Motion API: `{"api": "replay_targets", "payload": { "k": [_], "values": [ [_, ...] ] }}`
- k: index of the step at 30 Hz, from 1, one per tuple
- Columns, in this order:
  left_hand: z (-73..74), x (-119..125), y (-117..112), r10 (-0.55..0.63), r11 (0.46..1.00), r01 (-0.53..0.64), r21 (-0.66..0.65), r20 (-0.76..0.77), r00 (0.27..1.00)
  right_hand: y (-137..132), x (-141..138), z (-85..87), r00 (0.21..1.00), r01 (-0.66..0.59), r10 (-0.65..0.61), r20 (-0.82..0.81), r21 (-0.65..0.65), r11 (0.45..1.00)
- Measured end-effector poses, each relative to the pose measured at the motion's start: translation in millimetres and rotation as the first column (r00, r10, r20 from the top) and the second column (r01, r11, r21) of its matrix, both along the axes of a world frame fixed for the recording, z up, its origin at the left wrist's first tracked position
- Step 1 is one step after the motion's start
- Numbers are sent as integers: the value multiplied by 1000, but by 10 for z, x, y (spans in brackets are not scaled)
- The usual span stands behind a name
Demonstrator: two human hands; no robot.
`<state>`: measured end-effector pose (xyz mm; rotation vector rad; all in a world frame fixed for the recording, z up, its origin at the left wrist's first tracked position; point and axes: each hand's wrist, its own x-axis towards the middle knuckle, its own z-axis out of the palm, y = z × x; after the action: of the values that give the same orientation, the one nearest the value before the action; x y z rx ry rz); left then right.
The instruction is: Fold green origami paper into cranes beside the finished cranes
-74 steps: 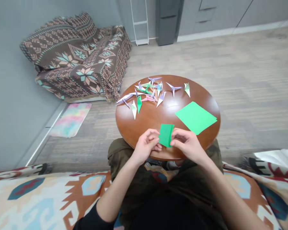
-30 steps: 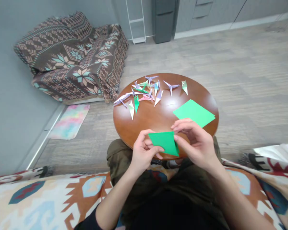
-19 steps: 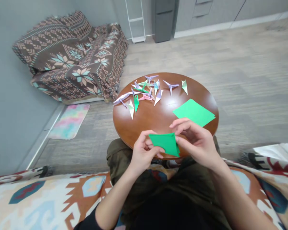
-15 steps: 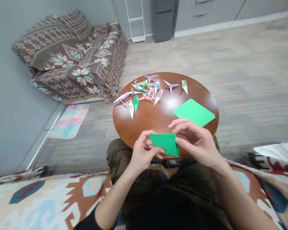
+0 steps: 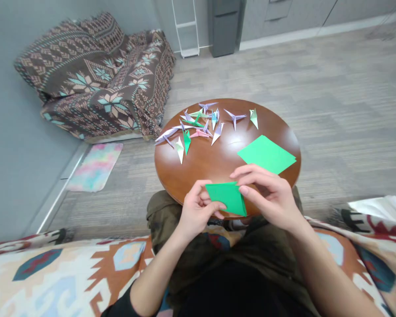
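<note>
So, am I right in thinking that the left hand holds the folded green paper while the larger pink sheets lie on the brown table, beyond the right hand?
Not quite: the larger sheets are green, not pink, as the head view shows. The left hand does hold the folded green paper, and those sheets do lie on the brown table, beyond the right hand.

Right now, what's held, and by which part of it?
A folded, four-sided green paper. The left hand pinches its lower-left edge; the right hand has fingers at its upper-right corner, but whether they grip is unclear.
</note>
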<state>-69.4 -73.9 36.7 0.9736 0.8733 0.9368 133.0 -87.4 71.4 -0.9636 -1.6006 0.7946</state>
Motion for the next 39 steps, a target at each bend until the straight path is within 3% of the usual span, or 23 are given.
{"api": "replay_targets", "payload": {
  "k": [10,14,20,25,27,29,31,35,39],
  "values": [
    [-20,-17,-2,-45,999,45,-7,0,999,23,-11,-78,975,-103,70,-211,-149,983],
    [-37,-22,4,-8,1000,9,27,-25,1000,17,-3,-71,991,-48,30,-129,-139,989],
    [-87,-15,-10,84,981,-48,189,-185,979,18,-18,-69,997,69,-67,30,-90,994],
    [-142,-49,-18,22,972,27,234,-203,979,48,-14,-92,996,71,-66,64,-89,993],
    [-116,-97,30,47,931,33,365,-207,977,58,4,-88,993,78,-69,90,-90,993],
    [-30,-150,108,150,838,2,546,-234,961,63,19,-74,988,73,-62,138,-80,994],
    [110,-183,194,188,755,56,654,-297,936,65,22,-57,983,52,-40,181,-64,997],
    [408,-149,301,114,679,213,703,-388,915,72,-10,-28,971,16,-16,237,-1,1000],
    [527,-64,313,23,672,322,667,-453,891,74,-37,-16,950,-9,-11,313,61,998]
  ]
}}
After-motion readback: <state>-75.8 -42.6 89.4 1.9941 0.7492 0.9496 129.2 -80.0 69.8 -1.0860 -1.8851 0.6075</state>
